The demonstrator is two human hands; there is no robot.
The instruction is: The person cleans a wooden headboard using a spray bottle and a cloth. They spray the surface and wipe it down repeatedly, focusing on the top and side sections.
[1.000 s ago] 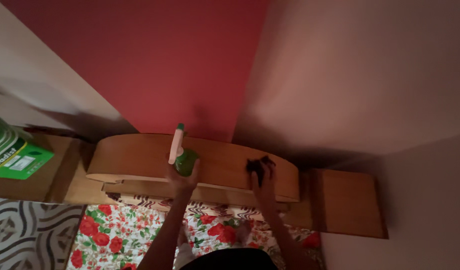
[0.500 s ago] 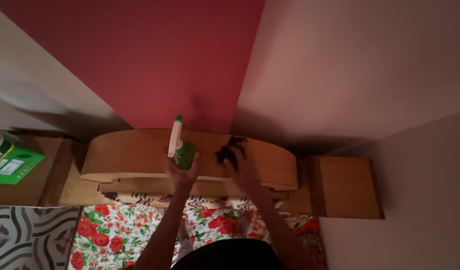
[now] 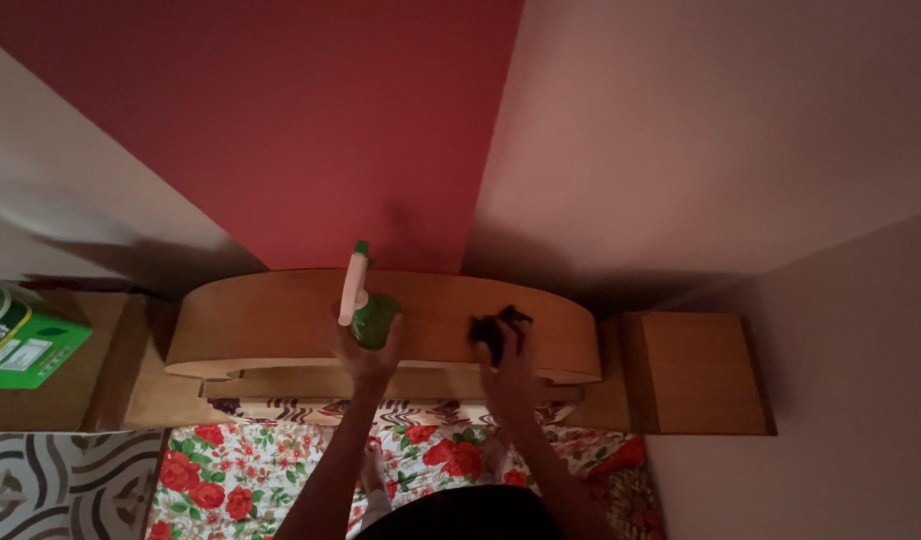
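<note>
My left hand [image 3: 366, 350] holds a green spray bottle [image 3: 366, 305] with a pale nozzle, in front of the curved wooden headboard [image 3: 271, 320]. My right hand [image 3: 508, 365] presses a dark cloth [image 3: 496, 328] against the headboard's face, a little right of the bottle. Both forearms reach up from the bottom of the view over a bedsheet with red flowers [image 3: 251, 480].
A red wall panel [image 3: 281, 130] rises behind the headboard, with pale walls on either side. Wooden side units stand at the left [image 3: 51, 400] and right [image 3: 696, 370]. A green and white box [image 3: 21, 335] rests on the left one. Patterned floor tiles [image 3: 61, 485] show at bottom left.
My right hand with the cloth has slid leftwards along the headboard, closer to the bottle. The left hand has kept the bottle in about the same place.
</note>
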